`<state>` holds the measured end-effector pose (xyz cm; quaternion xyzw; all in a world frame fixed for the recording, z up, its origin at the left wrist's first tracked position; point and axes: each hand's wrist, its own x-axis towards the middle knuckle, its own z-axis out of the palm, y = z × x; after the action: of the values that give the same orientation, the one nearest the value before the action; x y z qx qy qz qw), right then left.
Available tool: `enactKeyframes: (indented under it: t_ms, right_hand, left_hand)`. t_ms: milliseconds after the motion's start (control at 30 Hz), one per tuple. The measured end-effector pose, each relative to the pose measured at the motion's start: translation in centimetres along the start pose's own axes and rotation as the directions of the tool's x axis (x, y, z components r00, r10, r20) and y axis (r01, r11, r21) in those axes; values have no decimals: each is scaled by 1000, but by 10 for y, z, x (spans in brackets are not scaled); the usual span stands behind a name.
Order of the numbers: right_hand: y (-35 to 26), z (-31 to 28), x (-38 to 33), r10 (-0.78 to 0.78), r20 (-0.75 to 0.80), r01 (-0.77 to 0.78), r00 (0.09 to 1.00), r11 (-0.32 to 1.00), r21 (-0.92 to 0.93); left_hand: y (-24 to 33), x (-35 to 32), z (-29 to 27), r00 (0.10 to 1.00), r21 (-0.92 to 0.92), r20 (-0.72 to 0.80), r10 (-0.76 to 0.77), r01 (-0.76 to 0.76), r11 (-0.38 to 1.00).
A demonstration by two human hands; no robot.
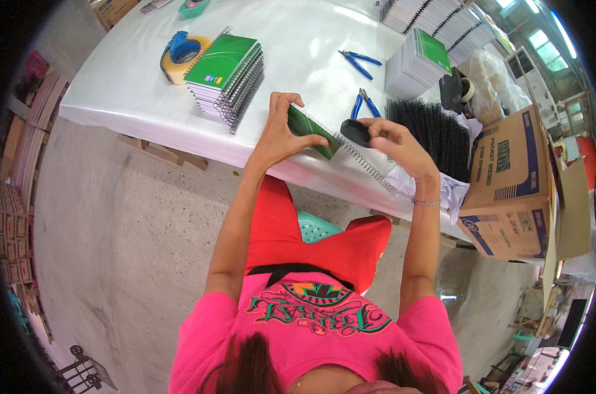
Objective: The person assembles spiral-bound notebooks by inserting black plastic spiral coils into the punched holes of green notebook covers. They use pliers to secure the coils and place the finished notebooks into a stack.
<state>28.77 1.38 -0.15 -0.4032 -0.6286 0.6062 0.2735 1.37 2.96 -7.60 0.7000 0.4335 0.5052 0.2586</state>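
Observation:
My left hand (278,134) grips a small green-covered notebook (304,126) at the near edge of the table, thumb on the side towards me and fingers over the top. A thin wire spiral coil (369,165) stretches from the notebook's right end along the table edge. My right hand (403,146) is closed, with its fingertips at a black rounded object (356,132) beside the start of the coil. What this black object is cannot be made out. Just beyond it lie blue-handled pliers (365,104).
Spiral-bound green notebooks (229,72) are stacked at left, beside a blue tape dispenser (180,54). Further back lie more blue pliers (360,62) and a green-topped stack (416,62). At right sit black coils (432,134) and an open cardboard box (508,184).

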Motion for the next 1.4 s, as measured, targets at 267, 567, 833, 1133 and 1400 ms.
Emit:
enactKeyframes:
  t_ms: [267,567,833,1133,1400]
  right_hand:
    - [6,6,4,46,-157,-57,987,996,-64]
    - [-2,17,-6,-25,-149,18,988,999,-52]
    - [-7,23,-2,-65,-254,-31,965,933,-359]
    - [-18,24,3,32,-280,-87,959,978,-188]
    - [-15,32,-5,-80,-115,80,990,997,-5]
  left_hand:
    - [-1,4,-2,999,-16,41,26,-25,1000]
    - [8,2,-2,988,-174,113,-104,123,977]
    - [3,-2,3,985,-195,142,-94,121,973]
    - [9,3,3,973,-281,175,-150,195,940]
    - [9,-5,7,955,-296,252,-158,231,927]
